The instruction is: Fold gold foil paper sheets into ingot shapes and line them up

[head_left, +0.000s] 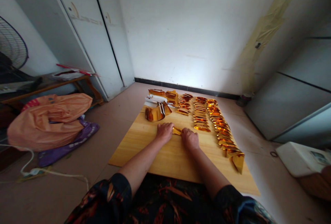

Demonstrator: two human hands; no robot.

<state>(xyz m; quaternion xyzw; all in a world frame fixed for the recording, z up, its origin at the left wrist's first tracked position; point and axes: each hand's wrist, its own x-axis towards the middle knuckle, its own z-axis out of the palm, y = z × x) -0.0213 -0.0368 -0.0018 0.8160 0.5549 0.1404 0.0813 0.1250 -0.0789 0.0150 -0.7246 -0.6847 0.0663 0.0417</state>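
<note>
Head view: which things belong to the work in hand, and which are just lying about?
With the work:
gold piece, held between left hand and right hand
folded gold pieces in rows
curved gold sheets
wooden board

Apparently lying about:
fan
orange bundle
purple bag
white box

Gold foil piece point(177, 131), small and shiny, shows as a short narrow band, its ends covered by left hand point(164, 131) and right hand point(190, 139). Runs crosswise, right end slightly nearer the person, bright yellow-gold with darker patches. Sits at or just above the mid part of the worktop point(170, 158), contact unclear, full folded shape hidden.
</note>
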